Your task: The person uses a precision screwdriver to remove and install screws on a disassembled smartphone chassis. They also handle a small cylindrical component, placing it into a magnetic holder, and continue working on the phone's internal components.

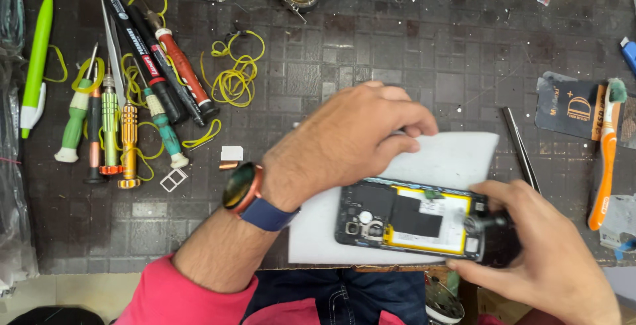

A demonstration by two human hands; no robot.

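On the dark workbench (371, 66), the opened phone (411, 217) lies below the curled left hand (351, 143), right hand (550, 259) gripping its end.

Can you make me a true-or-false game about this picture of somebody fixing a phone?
1. The opened phone lies on a white pad. True.
2. The left hand wears a watch on its wrist. True.
3. The screwdrivers lie to the right of the phone. False: they lie far to the left of it, among yellow rubber bands.
4. The right hand is at the phone's right end. True.
5. The orange toothbrush lies on the white pad. False: it lies on the dark table, off to the right.
6. The sleeve on the left arm is green. False: it is pink.
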